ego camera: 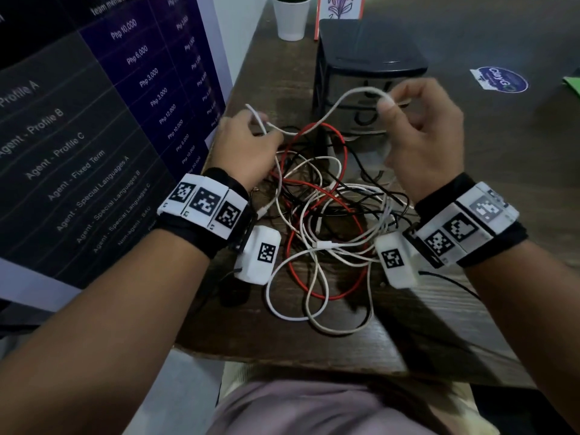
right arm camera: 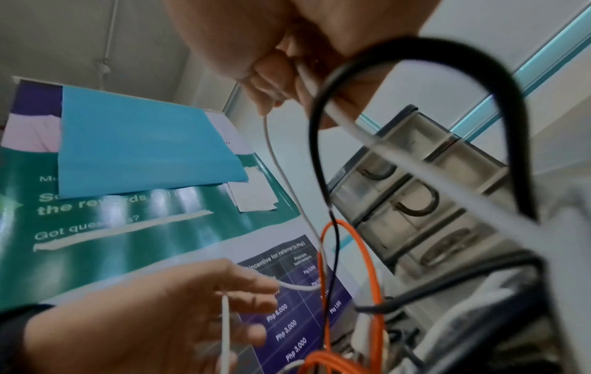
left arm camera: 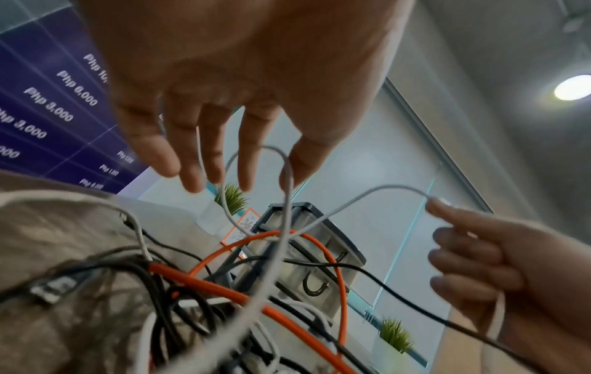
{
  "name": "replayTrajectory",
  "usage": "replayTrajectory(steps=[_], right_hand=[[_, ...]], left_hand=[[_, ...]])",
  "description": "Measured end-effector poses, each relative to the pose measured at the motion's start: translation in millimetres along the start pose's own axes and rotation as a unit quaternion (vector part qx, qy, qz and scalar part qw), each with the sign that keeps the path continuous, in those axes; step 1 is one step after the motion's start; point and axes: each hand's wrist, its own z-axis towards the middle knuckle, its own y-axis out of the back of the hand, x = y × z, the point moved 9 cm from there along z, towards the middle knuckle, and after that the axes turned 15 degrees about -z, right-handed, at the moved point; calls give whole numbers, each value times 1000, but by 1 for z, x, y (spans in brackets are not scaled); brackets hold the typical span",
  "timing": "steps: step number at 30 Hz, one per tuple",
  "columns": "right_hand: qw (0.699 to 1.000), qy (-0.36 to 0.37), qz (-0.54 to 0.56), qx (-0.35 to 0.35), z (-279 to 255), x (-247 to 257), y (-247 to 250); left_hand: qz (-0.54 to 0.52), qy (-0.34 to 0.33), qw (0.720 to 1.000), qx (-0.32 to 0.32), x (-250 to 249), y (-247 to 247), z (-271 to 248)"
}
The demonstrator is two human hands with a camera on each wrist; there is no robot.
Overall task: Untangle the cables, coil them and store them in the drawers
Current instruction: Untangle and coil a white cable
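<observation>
Cables [ego camera: 323, 215] tangled on worktop [ego camera: 470, 309] before drawers [ego camera: 364, 98]. White cable [ego camera: 345, 100] light, limp: your right hand [ego camera: 420, 133] pinches it; left hand [ego camera: 248, 142] fingers loosely curled round it. Grip near plug.

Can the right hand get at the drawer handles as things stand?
Probably not yet: the right hand is pinching the white cable, which hangs across the drawer unit front, with the tangle before it.

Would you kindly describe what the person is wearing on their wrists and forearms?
Both forearms are bare, no sleeves. Each wrist carries a black fabric strap wrapped by a band of white blocks printed with black square markers. A white box bearing one such marker hangs under the left wrist, another under the right, each trailing a thin black wire.
</observation>
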Motion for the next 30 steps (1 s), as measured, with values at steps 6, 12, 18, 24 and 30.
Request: replayTrajectory(steps=[6,12,18,24,30], right_hand=[[991,82,62,-87,9,32,25],[988,112,84,-60,16,43,24],[995,65,53,48,11,33,-6],[990,97,34,92,0,39,-13],[955,3,-38,293,-19,4,-43]], left_hand=[[163,45,981,94,10,-15,-1],[343,48,936,56,-12,11,2],[55,-185,969,152,-98,-17,-29],[85,-198,949,232,-103,-52,-35],[-3,-215,955,206,-101,-44,-30]])
